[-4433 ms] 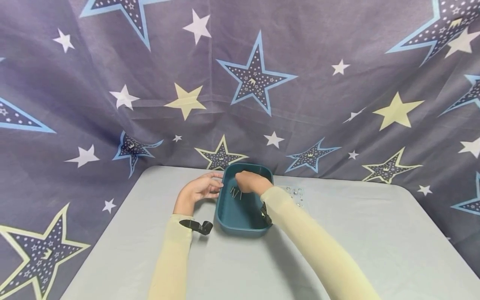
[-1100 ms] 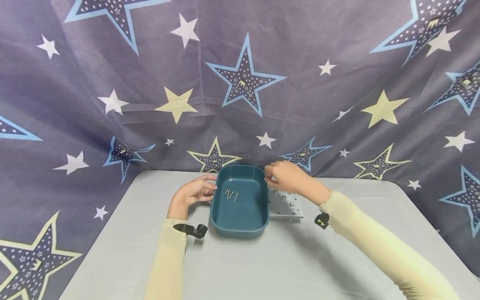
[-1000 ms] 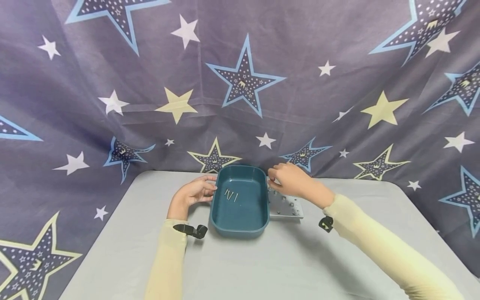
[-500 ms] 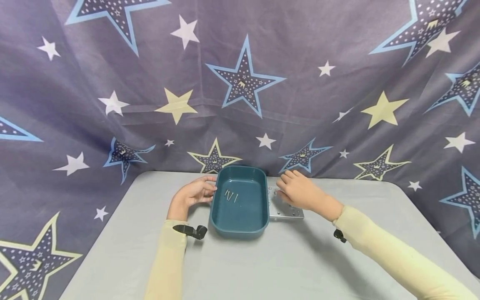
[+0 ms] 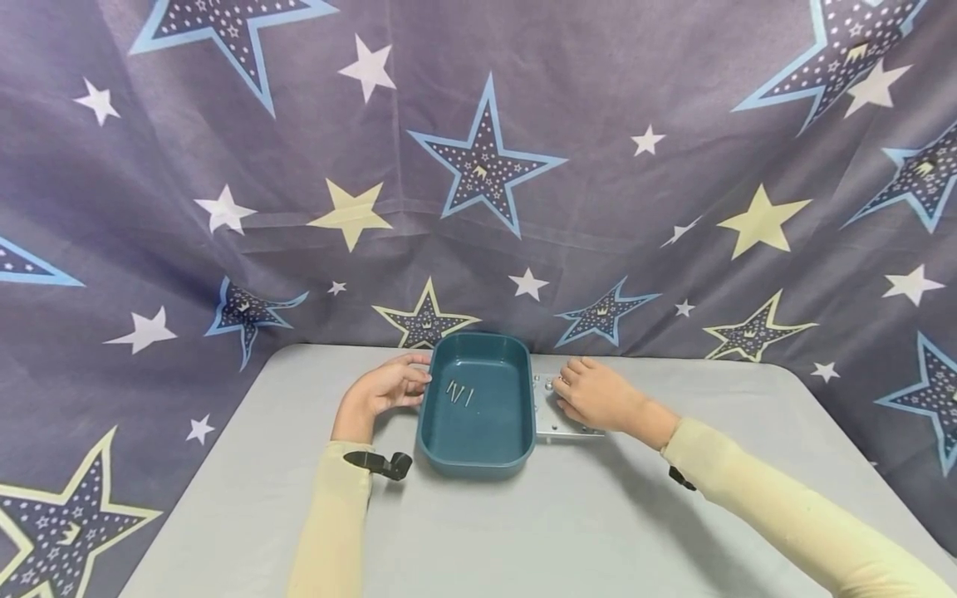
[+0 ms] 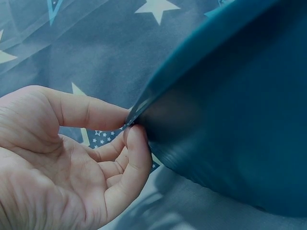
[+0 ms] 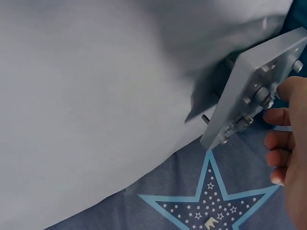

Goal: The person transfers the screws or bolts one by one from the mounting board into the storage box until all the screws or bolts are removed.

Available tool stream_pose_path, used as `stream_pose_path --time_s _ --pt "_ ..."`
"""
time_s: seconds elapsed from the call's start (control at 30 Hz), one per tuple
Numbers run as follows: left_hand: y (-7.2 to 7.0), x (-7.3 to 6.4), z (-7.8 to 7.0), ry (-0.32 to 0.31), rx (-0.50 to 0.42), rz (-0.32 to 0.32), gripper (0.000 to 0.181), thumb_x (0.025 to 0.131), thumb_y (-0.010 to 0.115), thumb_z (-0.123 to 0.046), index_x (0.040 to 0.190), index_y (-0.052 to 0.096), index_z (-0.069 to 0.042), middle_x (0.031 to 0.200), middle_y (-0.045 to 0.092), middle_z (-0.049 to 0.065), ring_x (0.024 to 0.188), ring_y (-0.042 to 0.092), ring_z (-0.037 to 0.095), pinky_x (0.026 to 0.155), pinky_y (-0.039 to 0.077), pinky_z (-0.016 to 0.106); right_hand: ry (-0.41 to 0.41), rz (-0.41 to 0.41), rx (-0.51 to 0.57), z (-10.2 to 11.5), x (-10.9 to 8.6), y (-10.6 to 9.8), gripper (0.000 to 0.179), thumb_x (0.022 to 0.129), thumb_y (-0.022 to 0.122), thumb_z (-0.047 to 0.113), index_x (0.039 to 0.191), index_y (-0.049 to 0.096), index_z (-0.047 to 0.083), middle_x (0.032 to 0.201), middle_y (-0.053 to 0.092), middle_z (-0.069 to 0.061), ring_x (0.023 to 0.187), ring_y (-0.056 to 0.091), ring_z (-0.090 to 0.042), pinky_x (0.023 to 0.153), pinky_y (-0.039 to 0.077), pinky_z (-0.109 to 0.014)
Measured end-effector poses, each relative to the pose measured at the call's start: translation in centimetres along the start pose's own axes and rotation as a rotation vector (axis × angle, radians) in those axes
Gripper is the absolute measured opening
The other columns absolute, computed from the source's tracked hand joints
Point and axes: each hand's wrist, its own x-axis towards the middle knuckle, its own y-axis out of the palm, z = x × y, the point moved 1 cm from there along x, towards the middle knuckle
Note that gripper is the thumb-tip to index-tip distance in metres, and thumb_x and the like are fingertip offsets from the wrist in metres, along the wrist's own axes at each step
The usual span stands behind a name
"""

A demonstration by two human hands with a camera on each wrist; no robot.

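Observation:
In the head view, my left hand [image 5: 385,388] holds the left side of a teal tray [image 5: 482,466]. The left wrist view shows my thumb and finger pinching its rim [image 6: 146,100]. Several thin screws [image 5: 459,394] lie loose on the tray's floor. Right of the tray is a raised silver metal plate [image 5: 568,427], studded with bolts and nuts. Over its right part is my right hand [image 5: 598,397], fingers curled. In the right wrist view, its thumb and forefinger pinch at a bolt [image 7: 265,97] on the plate; the fingertips partly hide it.
A grey-white cloth [image 5: 478,540] covers the table. Behind hangs a purple curtain [image 5: 635,83] with stars. The tray and plate stand side by side near the table's back edge. A screw end [image 7: 205,119] sticks out beneath the plate.
My right hand was inside the tray, then rose to the plate's far left corner. Since then it has moved right and down over the plate's bolts. My left hand stays on the tray.

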Motion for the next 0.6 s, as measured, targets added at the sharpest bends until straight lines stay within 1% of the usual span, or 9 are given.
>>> stream_pose_path --time_s 0.13,0.23,0.4,0.6 --pt "0.01 0.03 -0.03 -0.002 -0.001 -0.003 0.053 0.095 0.051 0.003 0.145 0.033 0.003 0.083 0.066 -0.006 0.073 0.062 0.005 0.072 0.053 0.024 -0.019 -0.01 -0.021 0.01 -0.01 0.24 0.021 0.093 0.068 0.029 0.097 0.062 0.009 0.083 0.062 -0.004 0.083 0.057 -0.024 0.075 0.045 -0.036" --pt "-0.06 0.06 -0.07 0.005 -0.006 -0.002 0.052 0.096 0.051 0.002 0.145 0.034 0.003 0.082 0.066 -0.006 0.072 0.063 0.005 0.071 0.054 0.024 -0.026 -0.001 -0.041 -0.06 0.16 0.25 0.021 0.093 0.068 0.029 0.094 0.061 0.009 0.081 0.061 -0.003 0.08 0.055 -0.023 0.074 0.043 -0.035" --pt "-0.15 0.15 -0.05 0.01 -0.011 0.007 0.053 0.096 0.051 0.003 0.145 0.033 0.004 0.081 0.066 -0.006 0.072 0.063 0.004 0.071 0.054 0.023 -0.038 0.032 -0.055 -0.06 0.57 -0.03 0.019 0.095 0.065 0.028 0.09 0.062 0.01 0.079 0.061 -0.003 0.079 0.055 -0.022 0.073 0.043 -0.034" --pt "-0.22 0.03 0.16 0.004 -0.012 0.009 0.053 0.096 0.051 0.003 0.145 0.033 0.003 0.081 0.066 -0.006 0.072 0.062 0.004 0.071 0.053 0.024 -0.057 0.087 -0.069 0.15 0.75 -0.26 0.02 0.096 0.064 0.028 0.089 0.064 0.01 0.08 0.062 -0.003 0.079 0.056 -0.022 0.076 0.045 -0.035"
